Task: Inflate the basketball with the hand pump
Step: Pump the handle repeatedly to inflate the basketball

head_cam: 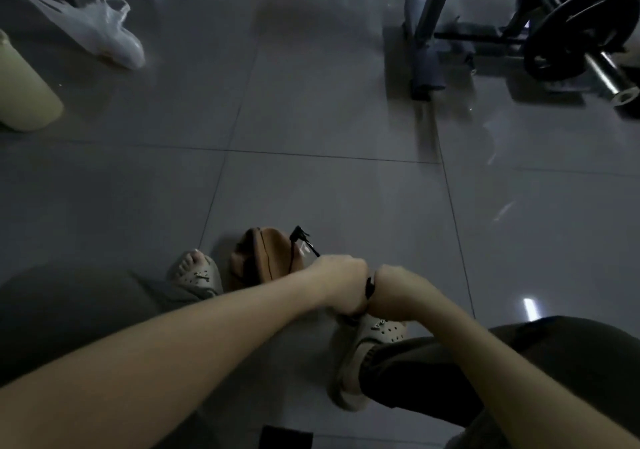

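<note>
A flat, caved-in brown basketball lies on the grey tiled floor between my two sandalled feet. Both fists are side by side just right of it. My left hand and my right hand each grip the black handle of the hand pump, of which only a small piece shows between them. A thin black hose runs from my left fist up over the ball's top right edge. The pump body is hidden under my hands.
My left foot is left of the ball, my right foot below my hands. A white plastic bag and a pale bottle lie far left. A weight rack with a barbell plate stands far right.
</note>
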The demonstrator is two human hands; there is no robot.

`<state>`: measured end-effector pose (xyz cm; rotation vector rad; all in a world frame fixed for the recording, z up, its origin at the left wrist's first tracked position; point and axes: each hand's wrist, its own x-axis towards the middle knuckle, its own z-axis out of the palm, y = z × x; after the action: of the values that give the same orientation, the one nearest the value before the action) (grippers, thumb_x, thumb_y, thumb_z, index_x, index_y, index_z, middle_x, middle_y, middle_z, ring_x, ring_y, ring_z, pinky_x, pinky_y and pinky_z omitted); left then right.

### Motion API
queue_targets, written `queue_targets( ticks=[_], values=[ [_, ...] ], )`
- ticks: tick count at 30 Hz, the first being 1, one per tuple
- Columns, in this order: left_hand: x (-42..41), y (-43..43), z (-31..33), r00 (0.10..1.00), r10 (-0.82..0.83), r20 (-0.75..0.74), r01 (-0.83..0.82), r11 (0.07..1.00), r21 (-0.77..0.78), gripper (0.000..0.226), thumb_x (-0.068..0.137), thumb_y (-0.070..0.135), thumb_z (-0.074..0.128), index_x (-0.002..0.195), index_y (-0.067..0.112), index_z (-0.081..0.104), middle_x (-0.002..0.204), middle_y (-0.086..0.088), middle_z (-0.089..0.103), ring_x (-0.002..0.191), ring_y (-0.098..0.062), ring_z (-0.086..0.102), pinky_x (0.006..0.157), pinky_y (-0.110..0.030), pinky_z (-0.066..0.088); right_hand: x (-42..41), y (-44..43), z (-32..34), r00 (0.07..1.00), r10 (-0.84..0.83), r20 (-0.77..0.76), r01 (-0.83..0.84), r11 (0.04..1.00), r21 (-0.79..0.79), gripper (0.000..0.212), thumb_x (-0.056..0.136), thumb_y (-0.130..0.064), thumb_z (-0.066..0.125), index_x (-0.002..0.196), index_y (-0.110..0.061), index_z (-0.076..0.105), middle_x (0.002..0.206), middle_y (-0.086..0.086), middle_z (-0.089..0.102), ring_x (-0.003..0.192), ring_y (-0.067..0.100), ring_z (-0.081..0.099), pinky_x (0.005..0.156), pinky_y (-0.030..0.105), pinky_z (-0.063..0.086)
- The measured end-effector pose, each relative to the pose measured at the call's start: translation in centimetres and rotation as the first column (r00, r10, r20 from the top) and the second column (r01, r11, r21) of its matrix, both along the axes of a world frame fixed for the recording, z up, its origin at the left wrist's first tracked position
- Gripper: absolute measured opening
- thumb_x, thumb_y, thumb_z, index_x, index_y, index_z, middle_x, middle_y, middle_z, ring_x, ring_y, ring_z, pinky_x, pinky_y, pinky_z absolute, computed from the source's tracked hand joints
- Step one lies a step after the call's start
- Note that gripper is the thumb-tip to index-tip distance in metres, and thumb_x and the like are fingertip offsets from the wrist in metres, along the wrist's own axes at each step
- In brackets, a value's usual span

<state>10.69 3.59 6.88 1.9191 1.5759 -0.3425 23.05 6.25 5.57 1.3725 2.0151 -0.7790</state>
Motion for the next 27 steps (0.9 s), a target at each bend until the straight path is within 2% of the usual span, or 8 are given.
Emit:
queue_targets(
  ticks=[5, 11, 14, 16, 18, 20, 23, 27],
  values=[
    [-0.1, -0.2, -4.8, 1.000, -0.010, 0.026, 0.010, 1.000, 0.023, 0.025, 0.091, 0.025, 0.059, 0.072, 0.019, 0.043, 0.075, -0.002, 0.049, 0.073, -0.028, 0.057, 0.063, -0.034, 0.041, 0.4, -0.1, -3.7, 0.999, -0.034, -0.022, 0.033, 0.998, -0.053, 0.016, 0.090, -0.033, 0.057, 0.094, -0.018, 0.054, 0.082, -0.002, 0.054, 0.078, 0.021, 0.057, 0.069, 0.034, 0.050],
    [0.6, 1.7, -6.4, 0.999, 0.013, 0.046, -0.013, 1.000, -0.002, 0.020, 0.088, 0.027, 0.061, 0.076, 0.018, 0.048, 0.078, -0.002, 0.051, 0.072, -0.027, 0.053, 0.066, -0.034, 0.039, 1.1, 1.5, -5.4, 0.997, -0.075, -0.016, 0.074, 0.995, -0.072, 0.014, 0.087, -0.028, 0.058, 0.083, -0.014, 0.053, 0.077, 0.002, 0.058, 0.069, 0.021, 0.059, 0.061, 0.034, 0.049],
    [0.8, 1.3, -6.0, 1.000, 0.021, 0.008, -0.021, 0.998, -0.064, 0.020, 0.085, 0.030, 0.067, 0.077, 0.018, 0.052, 0.077, 0.000, 0.054, 0.078, -0.029, 0.060, 0.065, -0.034, 0.041, 0.5, 1.1, -4.5, 0.999, -0.043, 0.016, 0.044, 0.994, -0.104, 0.015, 0.087, -0.030, 0.059, 0.088, -0.015, 0.055, 0.083, 0.002, 0.059, 0.081, 0.024, 0.064, 0.069, 0.036, 0.054],
    [0.6, 1.0, -4.7, 1.000, 0.017, -0.013, -0.019, 0.991, -0.133, 0.024, 0.086, 0.034, 0.070, 0.078, 0.019, 0.053, 0.074, 0.002, 0.055, 0.074, -0.025, 0.061, 0.063, -0.032, 0.043, -0.1, 0.8, -3.1, 0.999, -0.007, 0.044, 0.012, 0.992, -0.129, 0.018, 0.087, -0.031, 0.064, 0.086, -0.014, 0.057, 0.078, 0.002, 0.057, 0.080, 0.024, 0.065, 0.071, 0.035, 0.054],
    [0.0, 1.5, -1.8, 1.000, 0.001, 0.010, 0.000, 0.989, -0.150, 0.026, 0.087, 0.032, 0.071, 0.073, 0.020, 0.054, 0.069, 0.003, 0.056, 0.062, -0.018, 0.057, 0.055, -0.028, 0.041, -0.6, 1.5, -0.2, 0.996, 0.064, 0.069, -0.056, 0.992, -0.111, 0.022, 0.086, -0.033, 0.070, 0.086, -0.011, 0.065, 0.068, 0.001, 0.056, 0.063, 0.018, 0.058, 0.061, 0.031, 0.052],
    [-0.9, 3.0, 2.4, 0.997, 0.019, 0.076, -0.008, 0.989, -0.149, 0.021, 0.088, 0.025, 0.073, 0.073, 0.018, 0.060, 0.068, 0.001, 0.059, 0.060, -0.016, 0.056, 0.053, -0.026, 0.042, -0.9, 3.2, 4.3, 0.998, 0.049, 0.040, -0.045, 0.994, -0.097, 0.019, 0.087, -0.029, 0.071, 0.084, -0.010, 0.069, 0.064, 0.001, 0.057, 0.052, 0.015, 0.050, 0.050, 0.026, 0.045],
    [-1.9, 4.8, 8.8, 0.989, 0.068, 0.133, -0.053, 0.992, -0.117, 0.011, 0.084, 0.021, 0.075, 0.080, 0.013, 0.069, 0.070, -0.003, 0.062, 0.061, -0.020, 0.055, 0.056, -0.030, 0.042, -0.7, 5.0, 11.4, 1.000, -0.007, -0.007, 0.007, 0.997, -0.074, 0.013, 0.086, -0.024, 0.069, 0.080, -0.012, 0.068, 0.061, 0.001, 0.054, 0.047, 0.014, 0.045, 0.045, 0.021, 0.040],
    [-1.4, 4.0, 9.1, 0.993, 0.041, 0.113, -0.026, 0.992, -0.124, 0.012, 0.084, 0.020, 0.074, 0.077, 0.014, 0.067, 0.067, -0.001, 0.060, 0.058, -0.018, 0.053, 0.052, -0.027, 0.040, -0.7, 3.8, 10.8, 0.999, -0.037, -0.011, 0.037, 0.999, -0.038, 0.012, 0.086, -0.022, 0.071, 0.080, -0.012, 0.066, 0.064, 0.001, 0.056, 0.050, 0.014, 0.048, 0.046, 0.023, 0.042]
  ],
)
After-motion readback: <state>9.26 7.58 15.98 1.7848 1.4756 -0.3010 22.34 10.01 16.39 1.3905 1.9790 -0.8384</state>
